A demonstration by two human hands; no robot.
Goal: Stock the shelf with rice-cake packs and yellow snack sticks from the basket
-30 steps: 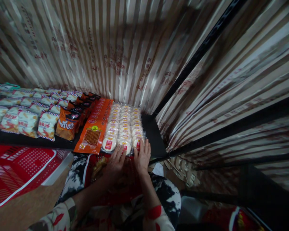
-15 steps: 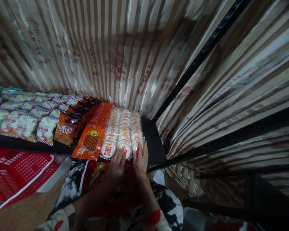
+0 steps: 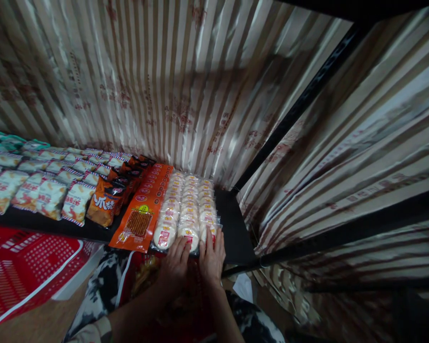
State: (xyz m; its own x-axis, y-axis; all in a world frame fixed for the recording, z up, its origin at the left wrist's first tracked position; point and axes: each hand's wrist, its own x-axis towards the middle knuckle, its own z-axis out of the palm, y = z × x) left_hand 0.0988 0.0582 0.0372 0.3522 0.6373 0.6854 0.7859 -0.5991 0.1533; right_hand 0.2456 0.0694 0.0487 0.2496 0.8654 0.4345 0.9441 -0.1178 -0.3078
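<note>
The left hand [image 3: 176, 259] and right hand [image 3: 211, 255] lie side by side at the front edge of the black shelf [image 3: 233, 228], palms down, fingers stretched forward and loosely spread. Neither is clenched and neither grips anything; the fingertips of both rest on the nearest clear packs of round white cakes [image 3: 188, 209]. The left fingertips touch the middle front pack, the right fingertips the right front pack. Both forearms come up from the lower edge of the view, close together and nearly parallel, wrists low below the shelf edge.

The cake packs lie in three overlapping rows running from the hands back toward the striped foil sheeting [image 3: 171, 85]. Each cake has a small red label, its writing too small to read.

Just left of the cake packs, touching them, lies a row of flat orange packets [image 3: 143, 214]; the front one shows a window of brown sticks and a yellow-green round badge, its lettering unreadable. Farther left of the cake packs sit orange-brown pouches [image 3: 103, 205] with large white characters, then rows of pale snack bags [image 3: 39, 190] with red and blue striped edges. Below the shelf, well left of the cake packs, lies a red basket [image 3: 32, 267].
</note>
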